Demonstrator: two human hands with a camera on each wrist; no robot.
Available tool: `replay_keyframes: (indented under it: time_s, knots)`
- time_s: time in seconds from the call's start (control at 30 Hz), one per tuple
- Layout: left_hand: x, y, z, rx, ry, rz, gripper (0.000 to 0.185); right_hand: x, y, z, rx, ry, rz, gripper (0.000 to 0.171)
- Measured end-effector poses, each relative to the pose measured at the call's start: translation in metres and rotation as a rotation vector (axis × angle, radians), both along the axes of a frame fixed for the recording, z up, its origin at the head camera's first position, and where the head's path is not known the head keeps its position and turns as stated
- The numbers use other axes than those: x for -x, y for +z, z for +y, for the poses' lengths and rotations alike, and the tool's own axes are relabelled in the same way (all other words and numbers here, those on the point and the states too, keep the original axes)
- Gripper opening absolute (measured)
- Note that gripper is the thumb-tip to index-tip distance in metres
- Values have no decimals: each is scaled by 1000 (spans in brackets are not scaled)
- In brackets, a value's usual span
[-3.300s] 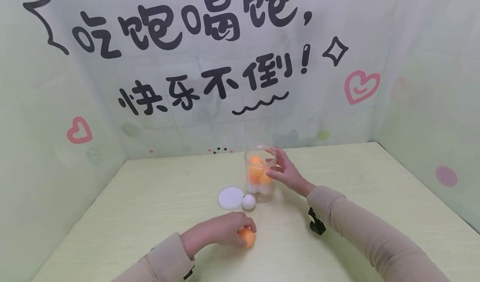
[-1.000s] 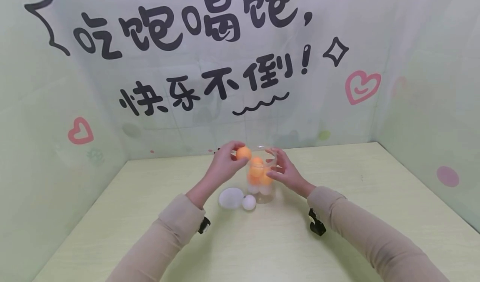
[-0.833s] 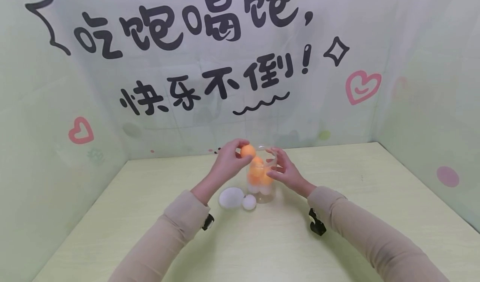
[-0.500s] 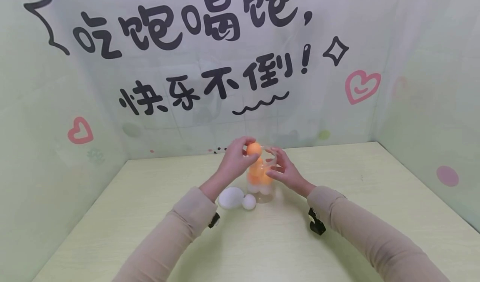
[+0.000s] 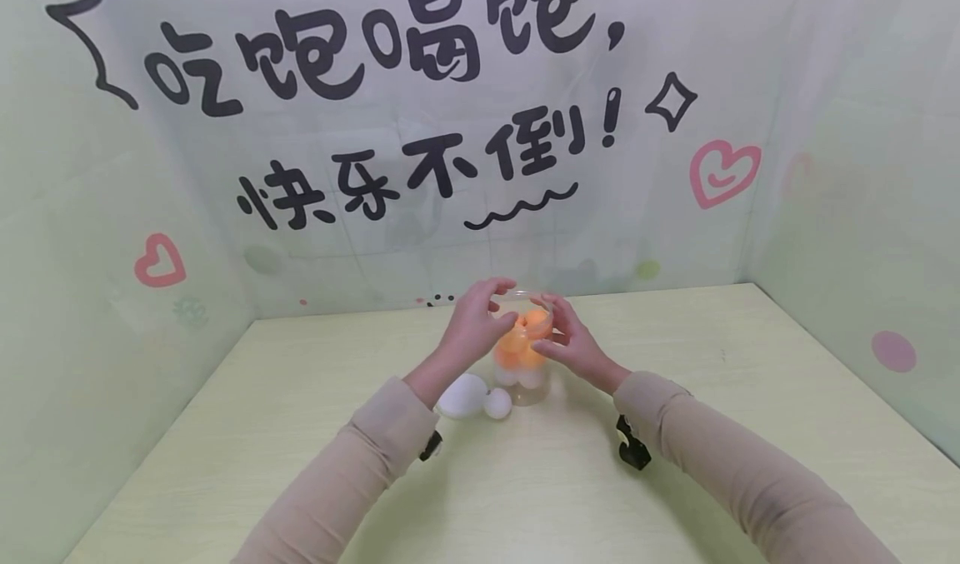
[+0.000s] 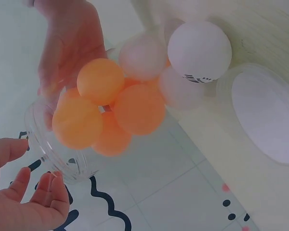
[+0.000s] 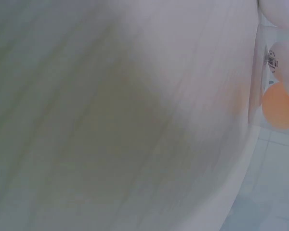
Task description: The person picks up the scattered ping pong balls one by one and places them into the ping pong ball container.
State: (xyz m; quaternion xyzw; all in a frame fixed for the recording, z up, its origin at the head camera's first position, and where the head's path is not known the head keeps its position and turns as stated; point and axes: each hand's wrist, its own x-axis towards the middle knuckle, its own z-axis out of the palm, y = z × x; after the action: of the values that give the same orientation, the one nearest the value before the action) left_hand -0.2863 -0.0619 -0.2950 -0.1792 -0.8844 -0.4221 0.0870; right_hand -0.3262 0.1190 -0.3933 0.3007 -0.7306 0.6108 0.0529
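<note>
A clear plastic jar (image 5: 522, 386) stands upright on the table with several orange balls (image 5: 534, 324) over white balls inside. My left hand (image 5: 487, 314) hovers at the jar's mouth, fingers relaxed and holding nothing. My right hand (image 5: 564, 336) grips the jar's right side near the rim. The left wrist view looks through the jar (image 6: 53, 159) at the orange balls (image 6: 100, 81), with my right hand (image 6: 70, 43) behind it and my left hand (image 6: 26, 202) at the rim. The right wrist view is mostly blur, with an orange ball (image 7: 279, 107) at its edge.
A white ball (image 5: 497, 403) lies on the table left of the jar, beside the round white lid (image 5: 461, 397). Both show in the left wrist view, ball (image 6: 199, 49) and lid (image 6: 267, 118). Printed walls close the pale green table (image 5: 675, 481) on three sides.
My left hand carried an orange ball from the table up to the jar's mouth and let it go; the ball now lies on top inside the jar. My right hand stayed put.
</note>
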Motion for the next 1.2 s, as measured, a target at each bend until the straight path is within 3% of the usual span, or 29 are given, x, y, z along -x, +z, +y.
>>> replay_keyframes:
  time_s: [0.27, 0.43, 0.53, 0.7, 0.8, 0.93, 1.07, 1.2]
  knots:
    - [-4, -5, -12, -18, 32, 66, 40, 2, -1, 0, 1, 2, 5, 64]
    - [-5, -14, -25, -32, 78, 84, 38, 2, -1, -1, 11, 0, 6, 65]
    - [-6, -22, -31, -41, 113, 64, 38, 2, -1, -1, 14, 2, 12, 64]
    - [-9, -40, -37, 24, 139, -55, 35, 1, -2, -1, 14, 2, 8, 65]
    - [-11, -52, -37, 136, 85, -141, 31, 1, -2, 0, 5, -6, 5, 64]
    - [-15, -65, -36, 335, -81, -186, 30, 1, -3, 0, -4, -10, 6, 64]
    - [-21, -70, -34, 500, -215, -145, 28, 1, -2, -1, -1, -11, -1, 65]
    - [-25, -69, -32, 571, -238, -111, 22, 0, 0, 0, 0, -11, -13, 66]
